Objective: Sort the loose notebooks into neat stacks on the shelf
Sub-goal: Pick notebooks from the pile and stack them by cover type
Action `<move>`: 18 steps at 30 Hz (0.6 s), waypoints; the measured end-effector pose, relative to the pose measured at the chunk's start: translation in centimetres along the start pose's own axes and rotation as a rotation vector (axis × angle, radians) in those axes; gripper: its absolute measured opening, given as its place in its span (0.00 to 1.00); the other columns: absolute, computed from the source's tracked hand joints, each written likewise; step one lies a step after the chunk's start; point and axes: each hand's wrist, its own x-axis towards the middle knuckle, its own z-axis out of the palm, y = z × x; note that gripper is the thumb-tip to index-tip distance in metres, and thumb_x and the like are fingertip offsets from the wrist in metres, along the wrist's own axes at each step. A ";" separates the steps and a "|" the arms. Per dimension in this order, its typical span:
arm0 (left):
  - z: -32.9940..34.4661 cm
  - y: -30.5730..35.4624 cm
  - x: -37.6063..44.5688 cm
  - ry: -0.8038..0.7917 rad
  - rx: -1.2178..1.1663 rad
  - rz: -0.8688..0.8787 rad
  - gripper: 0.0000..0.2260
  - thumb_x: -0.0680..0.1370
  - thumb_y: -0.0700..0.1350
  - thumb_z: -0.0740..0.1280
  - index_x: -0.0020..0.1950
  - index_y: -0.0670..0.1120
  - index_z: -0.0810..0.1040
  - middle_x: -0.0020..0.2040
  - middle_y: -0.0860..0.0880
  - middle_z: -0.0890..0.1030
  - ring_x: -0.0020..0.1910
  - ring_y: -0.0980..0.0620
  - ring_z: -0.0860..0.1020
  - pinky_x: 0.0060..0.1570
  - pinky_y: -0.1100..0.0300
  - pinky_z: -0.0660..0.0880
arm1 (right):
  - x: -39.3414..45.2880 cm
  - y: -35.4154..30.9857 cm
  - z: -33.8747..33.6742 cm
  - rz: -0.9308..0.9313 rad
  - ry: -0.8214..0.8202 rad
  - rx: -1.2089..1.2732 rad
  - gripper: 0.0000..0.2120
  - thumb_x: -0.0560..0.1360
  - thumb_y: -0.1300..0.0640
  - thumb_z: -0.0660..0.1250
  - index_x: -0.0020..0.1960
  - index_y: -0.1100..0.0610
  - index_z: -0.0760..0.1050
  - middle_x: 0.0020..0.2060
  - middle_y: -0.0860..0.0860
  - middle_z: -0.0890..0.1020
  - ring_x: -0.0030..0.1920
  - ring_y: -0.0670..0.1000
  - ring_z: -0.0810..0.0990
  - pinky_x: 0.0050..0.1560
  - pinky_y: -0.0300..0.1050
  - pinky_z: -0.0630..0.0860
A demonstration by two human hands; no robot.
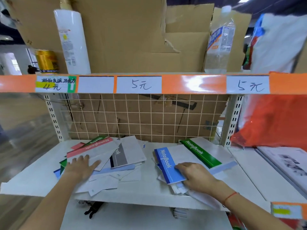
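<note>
Loose notebooks lie scattered on the white shelf (149, 193). On the left is a messy pile with a red-spined notebook (93, 148) on top, a grey-spined one (118, 156) and several white covers. My left hand (79, 168) rests flat on that pile, fingers straight. On the right, a blue-spined notebook (167, 165) lies over a green-spined one (200, 152) and other covers. My right hand (192, 176) grips the near edge of this right bunch, thumb on top against the blue notebook.
A wire grid (149, 118) backed by cardboard closes the shelf's rear. The orange price rail (191, 83) of the upper shelf hangs above. An orange bag (274, 123) and grey booklets (285, 163) sit to the right. Bottles and a can stand on the upper shelf.
</note>
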 end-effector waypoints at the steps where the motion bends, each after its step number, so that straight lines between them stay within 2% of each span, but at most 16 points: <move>1: -0.1 0.0 0.0 0.017 0.029 0.003 0.33 0.79 0.66 0.43 0.76 0.47 0.54 0.75 0.46 0.60 0.73 0.43 0.60 0.71 0.47 0.57 | 0.0 0.1 0.0 0.003 0.004 0.008 0.14 0.75 0.52 0.60 0.59 0.53 0.72 0.50 0.51 0.79 0.52 0.52 0.76 0.44 0.42 0.67; 4: -0.1 0.1 -0.2 0.060 0.131 0.025 0.31 0.78 0.67 0.43 0.76 0.52 0.53 0.75 0.49 0.60 0.75 0.41 0.55 0.71 0.42 0.51 | 0.0 0.2 -0.2 -0.004 0.016 0.021 0.13 0.76 0.51 0.61 0.58 0.54 0.72 0.50 0.51 0.79 0.52 0.52 0.77 0.44 0.41 0.66; 7: 0.3 -0.5 0.0 0.042 0.094 0.051 0.27 0.79 0.65 0.44 0.76 0.54 0.52 0.76 0.50 0.58 0.74 0.39 0.55 0.70 0.39 0.50 | 0.0 0.1 -0.3 -0.006 0.017 0.019 0.13 0.75 0.52 0.60 0.58 0.54 0.72 0.50 0.51 0.79 0.52 0.52 0.77 0.44 0.41 0.67; 9: 0.8 -1.1 0.4 0.015 -0.048 0.089 0.22 0.82 0.57 0.48 0.75 0.53 0.53 0.73 0.46 0.58 0.70 0.39 0.63 0.68 0.43 0.58 | -0.1 0.1 -0.3 -0.002 0.015 0.018 0.13 0.75 0.53 0.60 0.57 0.55 0.72 0.50 0.52 0.79 0.51 0.53 0.76 0.44 0.42 0.68; 11: 1.1 -1.8 0.8 0.007 -0.141 0.131 0.20 0.81 0.47 0.53 0.73 0.49 0.56 0.67 0.42 0.60 0.63 0.39 0.69 0.61 0.49 0.67 | -0.1 0.1 -0.3 0.003 0.009 0.017 0.13 0.74 0.54 0.60 0.57 0.55 0.72 0.50 0.52 0.79 0.51 0.54 0.76 0.44 0.44 0.69; 14: 0.6 -3.0 1.5 0.061 -0.084 0.164 0.18 0.77 0.41 0.58 0.67 0.43 0.63 0.58 0.41 0.64 0.57 0.40 0.71 0.55 0.53 0.71 | -0.1 0.0 -0.3 0.008 0.010 0.024 0.13 0.75 0.53 0.60 0.57 0.55 0.72 0.50 0.52 0.79 0.51 0.53 0.77 0.46 0.44 0.70; 18: 0.0 -3.3 1.6 0.051 0.105 0.221 0.09 0.75 0.39 0.58 0.55 0.47 0.66 0.52 0.46 0.75 0.53 0.48 0.75 0.50 0.59 0.72 | 0.0 -0.3 -0.1 0.032 0.005 0.017 0.12 0.75 0.54 0.61 0.58 0.55 0.72 0.51 0.53 0.79 0.52 0.54 0.76 0.45 0.42 0.67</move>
